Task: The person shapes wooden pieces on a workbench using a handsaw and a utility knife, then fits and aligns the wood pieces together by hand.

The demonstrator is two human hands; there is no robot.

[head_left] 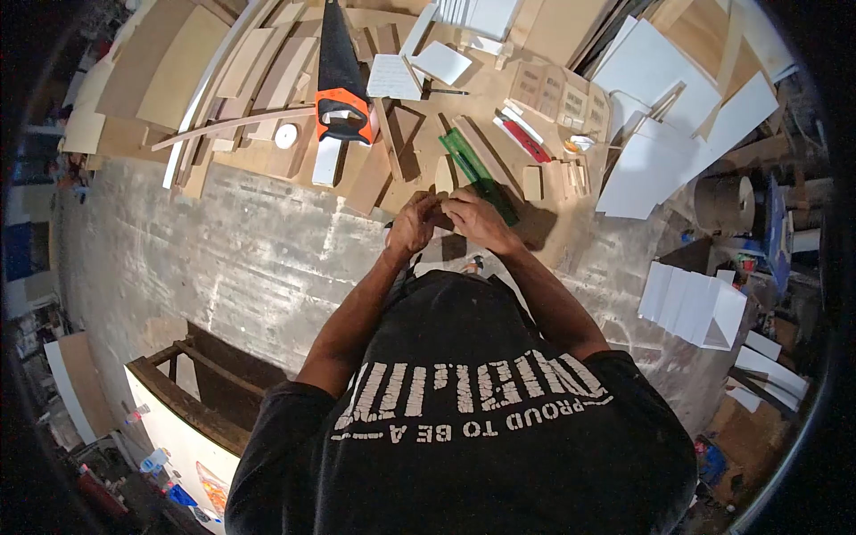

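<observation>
Scuffed grey floor (169, 259) spread around you. Your left hand (412, 225) and right hand (474, 219) met at the table's (555, 242) near edge, upper centre, fingers pinched narrowly on a small, mostly hidden brown piece (441, 217); beyond lay a green tool (473, 168), then an orange-handled saw (341, 107).

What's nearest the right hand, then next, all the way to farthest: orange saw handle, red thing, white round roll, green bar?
Going by the head view, from the right hand:
1. Green bar, just beyond it.
2. Red thing, farther up, to the right.
3. Orange saw handle, left.
4. White round roll, farther left.
</observation>
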